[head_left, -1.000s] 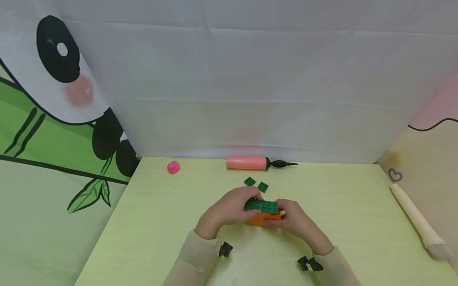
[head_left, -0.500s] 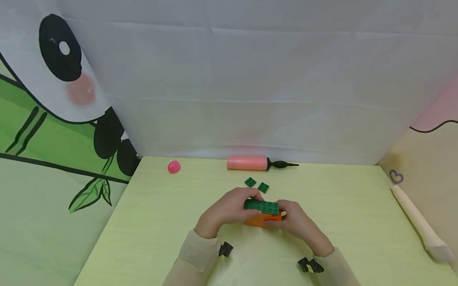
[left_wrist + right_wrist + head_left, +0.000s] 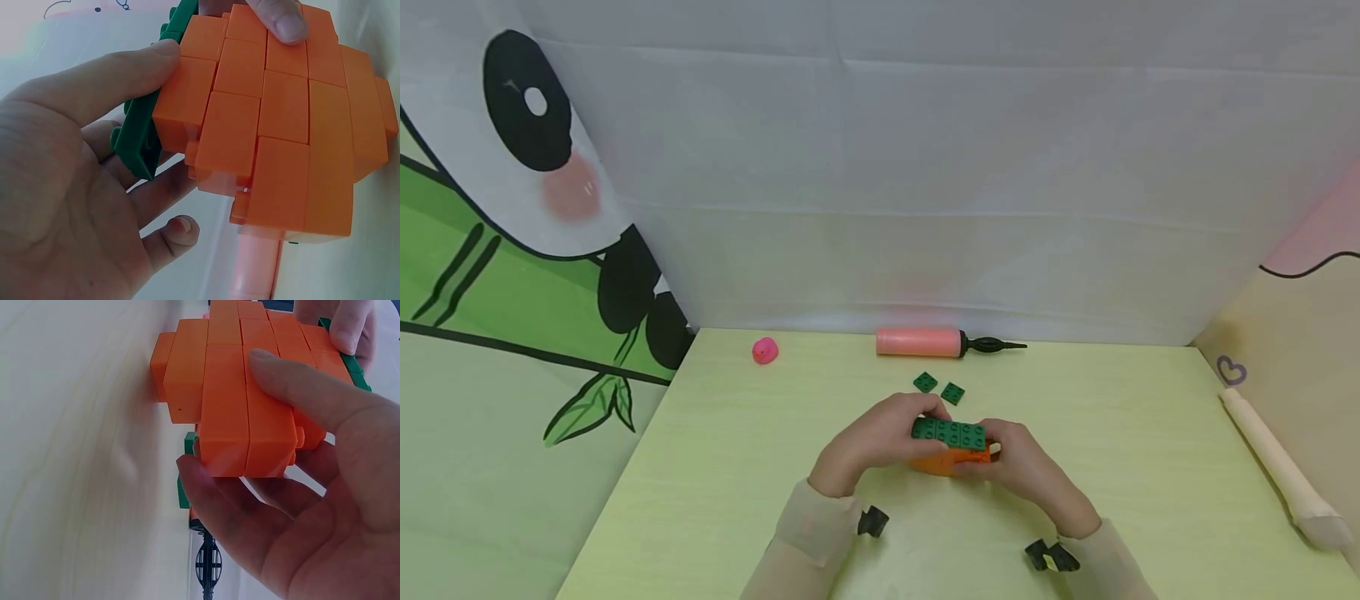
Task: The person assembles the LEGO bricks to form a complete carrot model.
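Observation:
An orange toy-brick block (image 3: 284, 119), stacked from several bricks with stepped sides, is held between both hands above the table. Green bricks (image 3: 958, 434) form its top layer; in the left wrist view their near end juts past the orange bricks. My left hand (image 3: 891, 433) pinches the green layer, its thumb at the seam where green meets orange. The right hand (image 3: 1015, 460) grips the orange bricks from the other side, thumb on the near face and fingers behind, as the right wrist view shows. Behind the hands lie two small green bricks (image 3: 926, 382).
A pink hand pump (image 3: 919, 342) with a black nozzle lies along the back of the table (image 3: 700, 500). At the back left sits a small pink toy (image 3: 765, 351). A pale stick-shaped object (image 3: 1281, 467) lies along the right edge. Printed cloth walls enclose the table.
Both hands hold the brick block in nearly the same place. The orange part has shifted very slightly, and the camera view has moved a little.

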A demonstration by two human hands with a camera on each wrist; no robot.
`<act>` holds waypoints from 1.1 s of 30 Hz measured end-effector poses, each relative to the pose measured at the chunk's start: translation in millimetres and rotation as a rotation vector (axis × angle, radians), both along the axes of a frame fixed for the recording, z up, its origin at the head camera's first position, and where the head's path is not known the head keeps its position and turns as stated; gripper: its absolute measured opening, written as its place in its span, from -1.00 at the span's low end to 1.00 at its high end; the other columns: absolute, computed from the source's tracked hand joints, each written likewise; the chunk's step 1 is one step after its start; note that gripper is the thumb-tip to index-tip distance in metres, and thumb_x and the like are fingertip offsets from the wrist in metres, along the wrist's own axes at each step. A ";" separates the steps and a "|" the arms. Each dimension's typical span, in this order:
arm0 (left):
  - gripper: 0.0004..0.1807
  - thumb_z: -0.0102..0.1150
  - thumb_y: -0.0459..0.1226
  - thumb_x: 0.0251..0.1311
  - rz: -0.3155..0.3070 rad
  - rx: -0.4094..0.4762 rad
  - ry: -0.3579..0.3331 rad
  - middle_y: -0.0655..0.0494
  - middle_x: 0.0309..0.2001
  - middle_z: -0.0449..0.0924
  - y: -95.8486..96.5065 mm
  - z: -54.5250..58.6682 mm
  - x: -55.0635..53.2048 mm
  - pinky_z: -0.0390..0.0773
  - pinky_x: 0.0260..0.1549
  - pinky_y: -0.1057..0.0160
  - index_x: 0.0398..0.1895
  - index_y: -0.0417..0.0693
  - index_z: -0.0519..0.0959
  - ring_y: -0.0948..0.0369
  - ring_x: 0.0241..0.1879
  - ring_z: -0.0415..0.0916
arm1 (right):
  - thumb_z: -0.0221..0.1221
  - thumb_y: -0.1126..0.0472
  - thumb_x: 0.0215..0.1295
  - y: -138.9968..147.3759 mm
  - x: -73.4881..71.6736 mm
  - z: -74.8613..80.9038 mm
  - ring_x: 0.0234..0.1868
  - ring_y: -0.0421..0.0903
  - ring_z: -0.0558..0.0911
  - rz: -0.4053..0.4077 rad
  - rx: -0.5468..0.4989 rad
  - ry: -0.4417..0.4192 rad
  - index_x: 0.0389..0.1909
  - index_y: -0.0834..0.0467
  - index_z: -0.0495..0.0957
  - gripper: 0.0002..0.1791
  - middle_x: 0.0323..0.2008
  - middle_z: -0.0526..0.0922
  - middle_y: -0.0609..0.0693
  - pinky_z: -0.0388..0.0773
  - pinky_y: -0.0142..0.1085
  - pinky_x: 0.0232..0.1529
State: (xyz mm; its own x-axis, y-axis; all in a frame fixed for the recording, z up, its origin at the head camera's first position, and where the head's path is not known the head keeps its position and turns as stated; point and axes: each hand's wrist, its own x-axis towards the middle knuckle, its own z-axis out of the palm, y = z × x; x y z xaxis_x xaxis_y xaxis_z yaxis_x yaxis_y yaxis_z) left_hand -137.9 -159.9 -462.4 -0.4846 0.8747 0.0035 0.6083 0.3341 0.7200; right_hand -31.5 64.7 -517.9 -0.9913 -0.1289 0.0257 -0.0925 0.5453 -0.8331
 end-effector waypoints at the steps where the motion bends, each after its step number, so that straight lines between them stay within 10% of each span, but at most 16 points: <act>1: -0.80 0.42 -0.24 0.30 0.000 -0.003 0.006 0.35 -0.16 0.62 0.5 0.2 0.3 0.55 -0.23 0.32 -0.08 0.11 0.63 0.27 -0.24 0.49 | 0.54 0.10 0.19 0.3 0.1 0.2 -0.22 -0.10 0.63 0.001 -0.002 0.000 -0.17 0.13 0.69 -0.71 -0.23 0.71 -0.11 0.65 -0.29 -0.18; 15: -0.79 0.46 -0.19 0.28 0.003 -0.032 0.062 0.37 -0.22 0.59 4.6 2.9 3.8 0.51 -0.24 0.32 -0.11 0.08 0.62 0.30 -0.28 0.46 | 0.51 0.12 0.23 6.6 1.7 -2.5 -0.17 -0.14 0.68 0.039 -0.060 0.006 -0.12 0.06 0.73 -0.75 -0.17 0.74 -0.15 0.68 -0.33 -0.16; 33: -0.77 0.45 -0.15 0.28 -0.031 0.046 -0.032 0.35 -0.20 0.62 -0.5 -1.3 -1.7 0.55 -0.25 0.30 -0.08 0.17 0.61 0.13 -0.21 0.53 | 0.50 0.13 0.24 4.3 0.5 2.1 -0.19 -0.17 0.66 0.043 -0.019 0.017 -0.15 0.07 0.74 -0.78 -0.19 0.74 -0.16 0.67 -0.29 -0.18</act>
State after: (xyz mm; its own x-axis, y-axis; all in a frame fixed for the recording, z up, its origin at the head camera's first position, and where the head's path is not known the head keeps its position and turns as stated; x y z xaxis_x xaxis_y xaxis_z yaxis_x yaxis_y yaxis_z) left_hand -139.6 -160.5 -463.7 -0.4579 0.8885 0.0289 0.5943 0.2817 0.7532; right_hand -31.0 69.0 -515.8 -0.9842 -0.1710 0.0451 -0.1297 0.5249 -0.8412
